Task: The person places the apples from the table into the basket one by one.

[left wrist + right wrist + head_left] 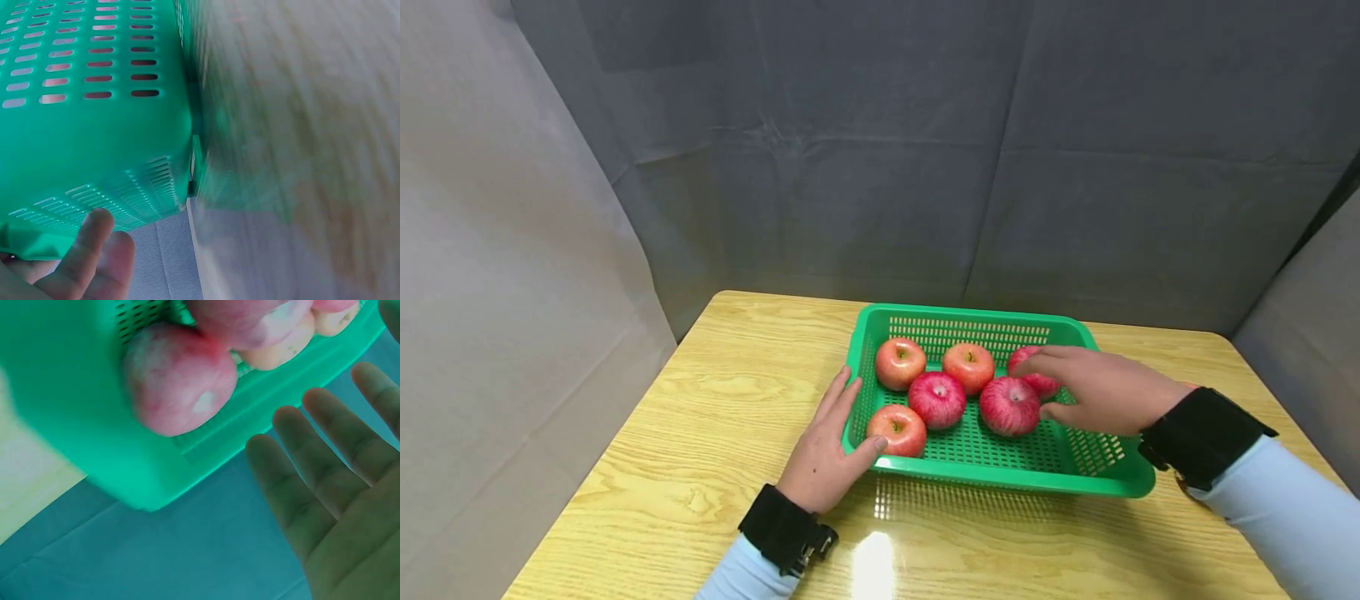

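A green plastic basket [1000,477] with slotted walls stands on the table, holding several apples, some orange-red [968,367] and some deep red with streaks [937,400]. My left hand [826,457] rests against its near left corner, thumb on the rim beside an orange-red apple [898,430]. In the left wrist view the fingers [81,256] lie straight along the basket's outside wall. Above the right end hovers my right hand [1101,387], partly covering the far right red apple [1033,375]. Its fingers [334,440] are spread and hold nothing in the right wrist view.
The basket takes up the right-hand part of the wooden table [700,433]. Dark cloth [865,167] hangs behind the table, and paler cloth [512,250] at the left. Something brown [1197,493] is mostly hidden beneath the right wrist.
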A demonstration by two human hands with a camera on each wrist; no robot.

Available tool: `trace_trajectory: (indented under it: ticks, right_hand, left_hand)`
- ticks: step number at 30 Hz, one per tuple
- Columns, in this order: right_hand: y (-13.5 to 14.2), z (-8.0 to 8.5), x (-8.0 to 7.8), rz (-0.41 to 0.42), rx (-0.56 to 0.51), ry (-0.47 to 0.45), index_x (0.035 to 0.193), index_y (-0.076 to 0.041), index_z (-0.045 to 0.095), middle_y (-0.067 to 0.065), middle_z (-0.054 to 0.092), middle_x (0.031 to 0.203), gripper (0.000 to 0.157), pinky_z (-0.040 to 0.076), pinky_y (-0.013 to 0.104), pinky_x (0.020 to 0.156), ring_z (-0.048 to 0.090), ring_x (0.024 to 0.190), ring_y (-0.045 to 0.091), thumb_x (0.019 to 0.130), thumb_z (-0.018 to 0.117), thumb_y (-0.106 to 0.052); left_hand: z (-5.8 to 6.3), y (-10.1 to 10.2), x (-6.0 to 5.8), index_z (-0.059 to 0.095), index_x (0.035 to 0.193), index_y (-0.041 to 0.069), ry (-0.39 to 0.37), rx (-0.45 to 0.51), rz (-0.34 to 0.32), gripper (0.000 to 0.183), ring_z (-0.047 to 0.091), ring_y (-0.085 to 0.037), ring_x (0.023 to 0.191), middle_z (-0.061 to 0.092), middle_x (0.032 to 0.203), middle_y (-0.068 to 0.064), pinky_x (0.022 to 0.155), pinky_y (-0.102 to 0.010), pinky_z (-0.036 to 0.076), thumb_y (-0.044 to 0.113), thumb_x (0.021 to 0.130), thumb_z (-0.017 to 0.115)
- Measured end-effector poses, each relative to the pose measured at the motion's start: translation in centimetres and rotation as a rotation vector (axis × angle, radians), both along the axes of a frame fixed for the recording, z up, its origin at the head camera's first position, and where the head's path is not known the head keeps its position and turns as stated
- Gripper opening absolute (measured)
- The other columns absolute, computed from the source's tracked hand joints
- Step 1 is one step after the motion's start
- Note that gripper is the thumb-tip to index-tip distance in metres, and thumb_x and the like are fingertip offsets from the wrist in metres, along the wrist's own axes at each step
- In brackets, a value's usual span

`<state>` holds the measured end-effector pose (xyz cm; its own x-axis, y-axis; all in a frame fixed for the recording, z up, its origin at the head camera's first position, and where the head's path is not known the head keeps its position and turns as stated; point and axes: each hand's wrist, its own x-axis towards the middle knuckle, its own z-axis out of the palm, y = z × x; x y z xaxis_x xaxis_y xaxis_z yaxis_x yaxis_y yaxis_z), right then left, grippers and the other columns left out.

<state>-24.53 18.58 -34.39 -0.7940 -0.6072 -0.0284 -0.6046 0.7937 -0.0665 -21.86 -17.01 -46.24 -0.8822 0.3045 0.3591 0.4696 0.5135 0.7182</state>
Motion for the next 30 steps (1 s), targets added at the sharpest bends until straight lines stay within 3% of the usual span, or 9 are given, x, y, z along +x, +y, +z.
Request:
trace_trajectory:
  ticks: [5,14,21,30]
  right_hand:
    - [2.2,-0.3,0.1,-0.079,0.001,-0.004,0.129,-0.019,0.055,0.004,0.055,0.126,0.05,0.051,0.048,0.084,0.052,0.107,0.02,0.083,0.071,-0.032]
    - [5.6,0.1,0.3,-0.167,-0.013,0.003,0.129,-0.021,0.053,0.007,0.053,0.129,0.046,0.048,0.054,0.087,0.049,0.112,0.025,0.086,0.068,-0.03]
    - [7.8,0.1,0.7,-0.231,-0.014,0.007,0.128,-0.015,0.055,0.011,0.055,0.126,0.045,0.046,0.057,0.088,0.049,0.112,0.029,0.086,0.068,-0.025]
    - [10.6,-1.4,1.8,-0.328,0.01,-0.006,0.123,-0.011,0.057,0.014,0.057,0.118,0.042,0.052,0.05,0.077,0.053,0.093,0.024,0.085,0.067,-0.025]
  left_hand:
    - [0.0,0.0,-0.2,0.026,0.15,0.013,0.001,-0.007,0.005,0.076,0.023,-0.011,0.133,0.009,0.157,0.005,0.097,-0.051,0.041,0.043,0.089,0.061]
    - [0.0,0.1,0.0,0.027,0.149,0.012,-0.001,-0.012,0.014,0.076,0.023,-0.011,0.133,0.01,0.157,0.004,0.097,-0.051,0.042,0.044,0.089,0.061]
    - [-0.1,0.1,0.1,0.028,0.149,0.012,0.012,-0.016,0.025,0.077,0.023,-0.008,0.132,0.01,0.156,0.006,0.097,-0.051,0.042,0.044,0.088,0.062]
    - [-0.1,0.1,0.0,0.026,0.149,0.012,0.004,-0.011,0.01,0.076,0.024,-0.012,0.133,0.01,0.157,0.005,0.096,-0.051,0.042,0.044,0.089,0.061]
